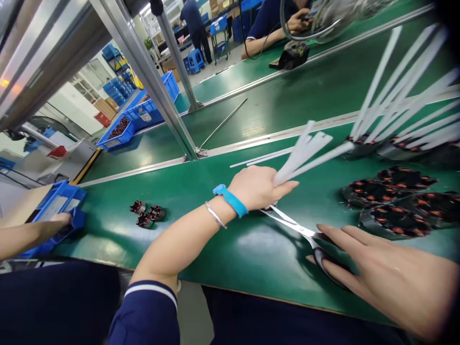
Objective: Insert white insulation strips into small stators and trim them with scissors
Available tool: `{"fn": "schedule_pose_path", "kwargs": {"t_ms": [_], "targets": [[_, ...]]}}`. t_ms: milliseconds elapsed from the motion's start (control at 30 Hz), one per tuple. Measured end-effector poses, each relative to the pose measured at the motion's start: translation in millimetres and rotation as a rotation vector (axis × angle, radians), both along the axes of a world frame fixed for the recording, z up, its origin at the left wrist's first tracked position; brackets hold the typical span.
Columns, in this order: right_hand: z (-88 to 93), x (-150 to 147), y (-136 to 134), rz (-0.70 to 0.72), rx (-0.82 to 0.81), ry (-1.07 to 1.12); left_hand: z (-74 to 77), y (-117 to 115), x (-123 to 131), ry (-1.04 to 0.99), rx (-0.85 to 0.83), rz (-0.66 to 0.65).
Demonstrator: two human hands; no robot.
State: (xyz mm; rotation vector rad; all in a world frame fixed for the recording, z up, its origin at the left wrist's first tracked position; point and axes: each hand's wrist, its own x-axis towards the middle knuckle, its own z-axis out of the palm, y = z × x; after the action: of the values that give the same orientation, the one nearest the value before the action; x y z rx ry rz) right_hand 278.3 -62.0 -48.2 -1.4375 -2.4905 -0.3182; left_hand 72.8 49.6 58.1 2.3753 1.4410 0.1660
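My left hand (260, 187) is closed around a bundle of white flat strips (305, 151) that fan out up and to the right. It wears a blue wrist strap and a thin bangle. A pair of scissors (291, 223) lies on the green bench (215, 239) just below that hand, blades pointing left. My right hand (388, 273) reaches in from the right with fingers stretched out, its fingertips on the dark scissor handles. Several dark wound coils (391, 211) lie at the right; the farther ones have long white strips standing out of them.
Three small black-and-red parts (147, 214) sit left of centre. Another person's hand (59, 221) rests on a blue bin (57, 201) at the far left. A slanted metal post (172, 115), a thin rod (223, 123) and blue bins (143, 115) stand behind. A person's arm (276, 28) works across the line.
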Motion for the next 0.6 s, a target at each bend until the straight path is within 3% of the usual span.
{"fn": "schedule_pose_path", "kwargs": {"t_ms": [167, 300, 500, 600], "targets": [[20.6, -15, 16, 0.042, 0.017, 0.017, 11.6, 8, 12, 0.106, -0.009, -0.049], [33.0, -24, 20, 0.063, -0.105, -0.043, 18.1, 14, 14, 0.148, -0.019, -0.07], [20.9, -28, 23, 0.151, 0.053, -0.087, 12.7, 16, 13, 0.158, -0.007, -0.039], [14.8, -24, 20, 0.15, 0.063, -0.048, 11.4, 18, 9, 0.139, -0.01, -0.1]]}}
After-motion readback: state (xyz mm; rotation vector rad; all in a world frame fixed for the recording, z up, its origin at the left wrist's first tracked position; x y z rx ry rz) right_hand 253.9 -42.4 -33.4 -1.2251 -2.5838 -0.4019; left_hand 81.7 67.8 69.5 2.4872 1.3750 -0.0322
